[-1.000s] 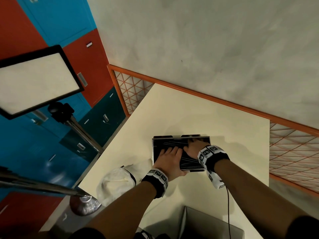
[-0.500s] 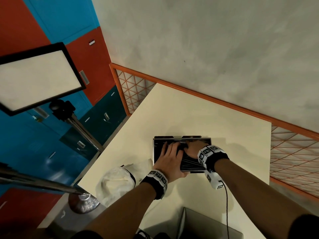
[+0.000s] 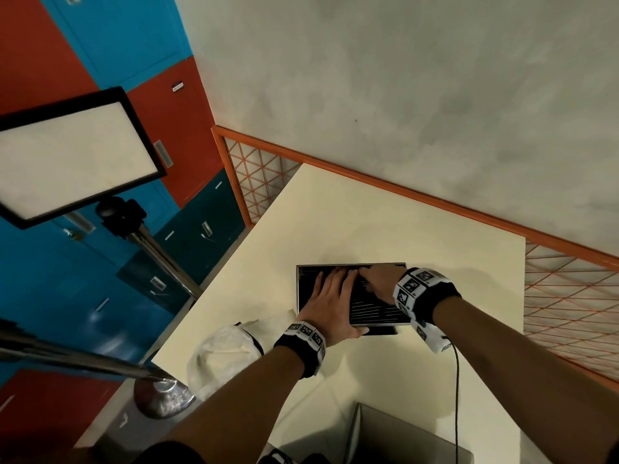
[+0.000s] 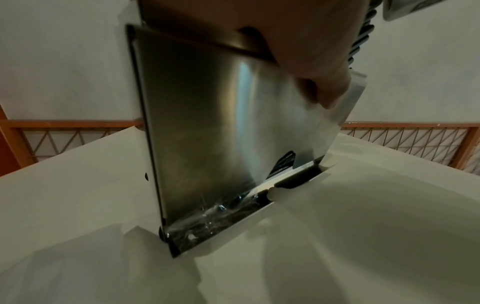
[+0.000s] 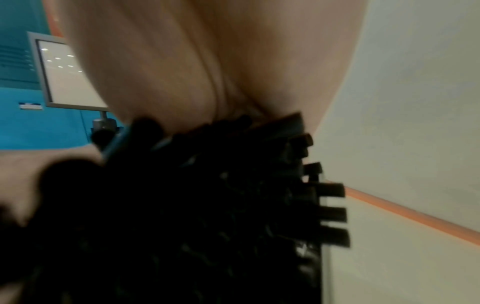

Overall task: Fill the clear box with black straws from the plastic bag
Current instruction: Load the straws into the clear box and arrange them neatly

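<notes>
The clear box stands on the cream table, packed with black straws. My left hand lies flat on the straws with straight, spread fingers. In the left wrist view its thumb rests against the box's clear wall. My right hand rests on the straws along the far edge, fingers pointing left toward the left hand's fingertips. The right wrist view shows its palm over the straw ends, blurred. The white plastic bag lies crumpled near the table's left edge.
A grey open box sits at the table's near edge. A light panel on a metal stand with a round base is off the table to the left. An orange mesh railing borders the far and right sides.
My left hand's fingers have slid farther across the straws toward the box's far edge. The right hand's fingers have moved left along that edge. The box has stayed in place.
</notes>
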